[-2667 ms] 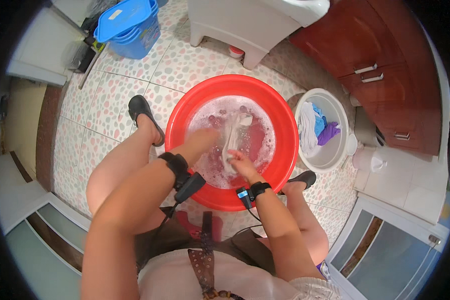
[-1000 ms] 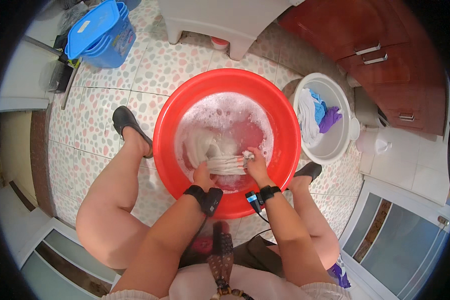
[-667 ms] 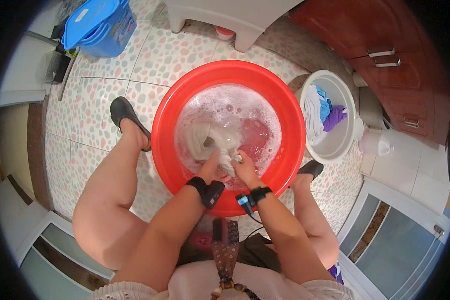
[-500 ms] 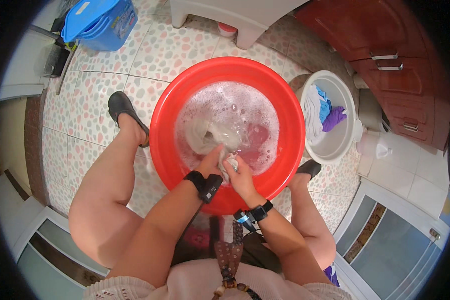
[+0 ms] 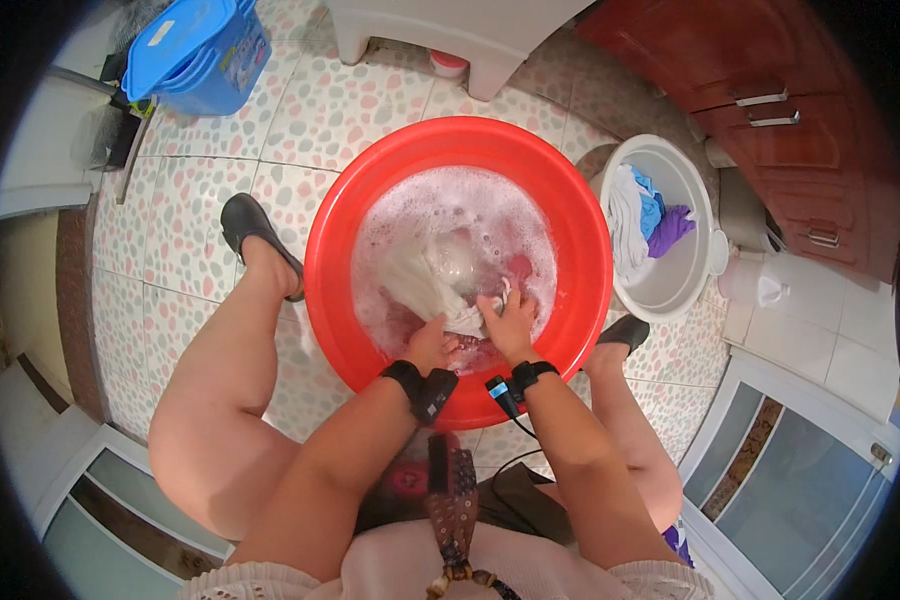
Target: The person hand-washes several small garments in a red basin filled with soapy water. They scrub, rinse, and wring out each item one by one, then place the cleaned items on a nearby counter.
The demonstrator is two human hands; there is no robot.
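Note:
A white cloth point(image 5: 410, 273) lies partly under sudsy water in a large red basin point(image 5: 336, 185) between my legs. My left hand point(image 5: 433, 346) is closed on the cloth's near edge, its thumb on top and its fingers partly under the fabric. To the right, my right hand point(image 5: 510, 325) grips the same edge, with a bit of cloth showing by its fingertips. Part of the cloth bulges up wet in the middle. Foam and the murky pinkish water hide the rest of it.
At the right stands a pale bucket point(image 5: 670, 290) with white, blue and purple clothes point(image 5: 670, 230). A blue lidded container point(image 5: 205, 65) sits on the tiled floor at the far left. Dark red cabinets point(image 5: 770, 160) line the far right. A black cable point(image 5: 515, 462) hangs near my right forearm.
My hands were close together on a bunched piece of cloth; now they are farther apart along its edge. The right hand has moved right and the cloth is more spread.

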